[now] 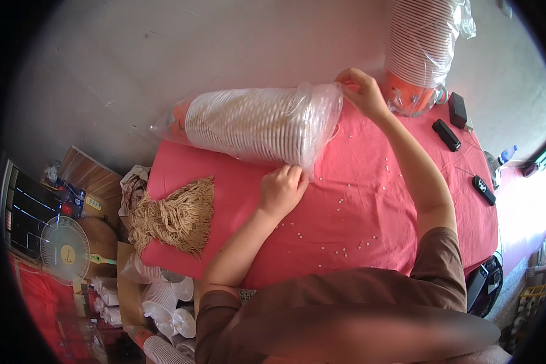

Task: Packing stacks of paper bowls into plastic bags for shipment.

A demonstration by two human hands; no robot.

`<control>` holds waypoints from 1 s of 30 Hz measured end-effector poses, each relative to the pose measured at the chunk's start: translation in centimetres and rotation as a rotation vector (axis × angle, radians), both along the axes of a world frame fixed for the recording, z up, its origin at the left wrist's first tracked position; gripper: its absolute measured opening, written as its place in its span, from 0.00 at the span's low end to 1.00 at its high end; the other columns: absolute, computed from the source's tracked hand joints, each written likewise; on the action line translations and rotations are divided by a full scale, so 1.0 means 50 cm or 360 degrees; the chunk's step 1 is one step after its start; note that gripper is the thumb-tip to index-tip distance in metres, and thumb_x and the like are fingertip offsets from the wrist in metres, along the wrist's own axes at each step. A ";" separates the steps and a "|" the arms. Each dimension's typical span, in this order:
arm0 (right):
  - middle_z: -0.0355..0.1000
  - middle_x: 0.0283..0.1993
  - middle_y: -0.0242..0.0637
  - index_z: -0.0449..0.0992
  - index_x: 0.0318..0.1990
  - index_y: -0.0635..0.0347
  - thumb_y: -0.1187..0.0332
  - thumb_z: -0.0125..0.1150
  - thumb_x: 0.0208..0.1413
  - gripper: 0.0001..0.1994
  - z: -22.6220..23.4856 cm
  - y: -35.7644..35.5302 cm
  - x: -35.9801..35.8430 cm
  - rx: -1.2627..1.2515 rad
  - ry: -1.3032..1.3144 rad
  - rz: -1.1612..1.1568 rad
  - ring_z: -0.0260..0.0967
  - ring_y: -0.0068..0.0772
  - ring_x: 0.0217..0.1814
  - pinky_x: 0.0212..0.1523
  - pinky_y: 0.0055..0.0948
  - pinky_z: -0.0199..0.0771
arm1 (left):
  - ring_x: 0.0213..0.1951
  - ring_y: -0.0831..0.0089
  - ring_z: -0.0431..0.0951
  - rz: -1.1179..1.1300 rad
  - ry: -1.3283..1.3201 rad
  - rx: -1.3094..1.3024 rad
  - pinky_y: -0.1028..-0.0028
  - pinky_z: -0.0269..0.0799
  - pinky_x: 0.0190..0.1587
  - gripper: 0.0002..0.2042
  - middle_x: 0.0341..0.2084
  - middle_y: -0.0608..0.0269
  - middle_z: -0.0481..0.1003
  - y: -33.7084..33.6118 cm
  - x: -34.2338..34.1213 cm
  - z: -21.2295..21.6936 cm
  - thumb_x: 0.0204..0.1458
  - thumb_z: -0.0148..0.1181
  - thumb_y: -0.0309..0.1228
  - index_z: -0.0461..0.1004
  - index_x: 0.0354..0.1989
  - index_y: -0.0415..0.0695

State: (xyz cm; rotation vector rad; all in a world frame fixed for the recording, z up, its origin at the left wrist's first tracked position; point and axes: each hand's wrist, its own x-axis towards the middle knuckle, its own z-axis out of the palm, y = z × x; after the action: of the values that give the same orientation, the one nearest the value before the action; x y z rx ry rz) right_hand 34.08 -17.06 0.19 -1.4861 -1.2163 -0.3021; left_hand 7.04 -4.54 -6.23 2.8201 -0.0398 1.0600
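Note:
A long stack of nested white paper cups [242, 121] lies on its side across the far part of the red-covered table. It is inside a see-through plastic bag [329, 118], whose wide end faces right. Orange shows at the narrow left end. My right hand [361, 91] pinches the far corner of the bag's wide end between thumb and fingers. At the near corner of that same end, my left hand [283, 189] is closed on the plastic, its fingertips partly hidden. A thin light-coloured loop lies beside the bag's opening.
A second bagged cup stack [421, 54] stands upright at the far right. Near it lie a black box [458, 109], a black device [446, 134] and a remote control [483, 190]. Beige stringy fibres [176, 215] drape over the left edge. Small white bits dot the red cloth [370, 206].

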 end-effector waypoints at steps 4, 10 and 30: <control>0.74 0.34 0.43 0.75 0.39 0.64 0.76 0.61 0.50 0.08 -0.012 -0.082 0.015 -0.0099 -0.0160 -0.0282 0.75 0.37 0.36 0.37 0.31 0.75 | 0.22 0.62 0.77 -0.0075 0.0016 -0.0027 0.64 0.74 0.24 0.07 0.19 0.60 0.73 -0.029 -0.002 -0.001 0.47 0.63 0.29 0.70 0.23 0.45; 0.77 0.33 0.37 0.77 0.41 0.65 0.76 0.61 0.53 0.08 -0.051 -0.188 0.034 -0.0100 -0.0040 -0.0441 0.75 0.26 0.34 0.34 0.26 0.74 | 0.38 0.65 0.75 -0.0503 -0.0130 -0.0032 0.66 0.74 0.41 0.05 0.35 0.61 0.71 -0.071 0.016 0.026 0.46 0.63 0.25 0.73 0.30 0.43; 0.63 0.24 0.22 0.74 0.42 0.61 0.72 0.48 0.65 0.07 0.011 -0.230 -0.084 0.0075 0.0734 -0.0084 0.56 0.09 0.20 0.19 0.14 0.52 | 0.62 0.52 0.64 0.0063 -0.0361 0.0379 0.55 0.60 0.64 0.15 0.59 0.55 0.66 0.144 0.005 0.083 0.47 0.57 0.22 0.78 0.45 0.46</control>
State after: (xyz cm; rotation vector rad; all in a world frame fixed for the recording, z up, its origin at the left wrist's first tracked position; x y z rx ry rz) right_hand 29.86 -28.56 0.71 -1.4470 -0.7964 -0.0170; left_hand 7.30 2.66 -2.10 2.8980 -0.1412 1.4712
